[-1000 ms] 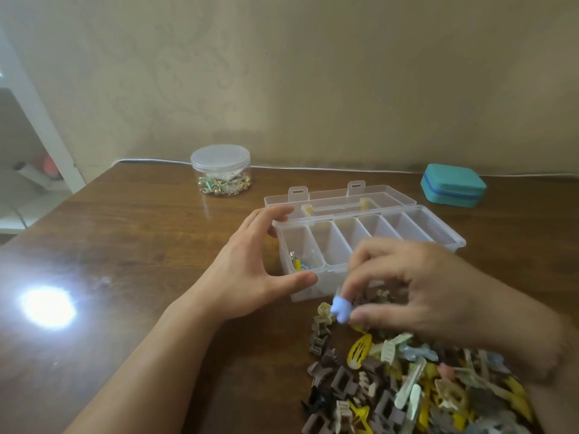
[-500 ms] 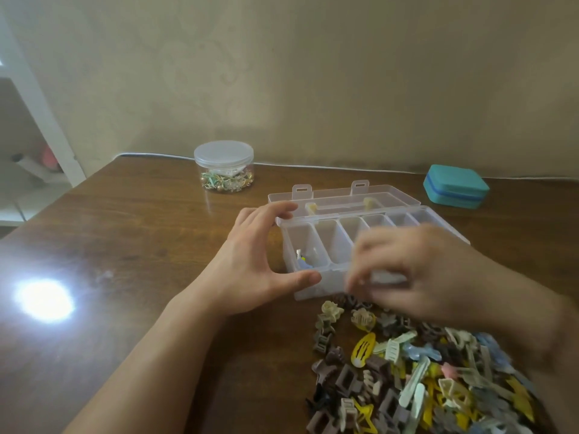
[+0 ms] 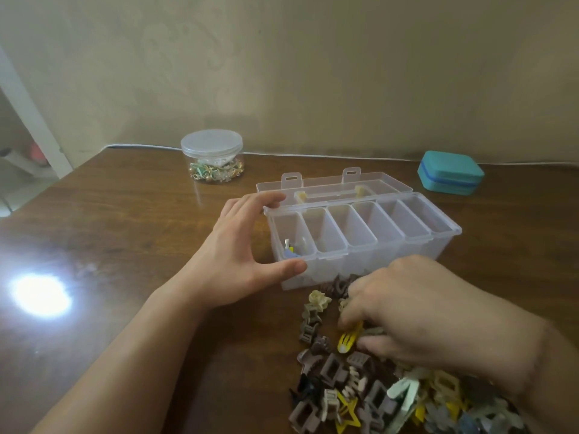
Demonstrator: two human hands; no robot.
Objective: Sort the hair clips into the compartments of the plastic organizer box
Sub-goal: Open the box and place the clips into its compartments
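Tabletop: right grip seemingly pinches yellow clip.

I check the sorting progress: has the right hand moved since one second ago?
Yes. The right hand went to the box and came back toward the person, onto the clip pile.
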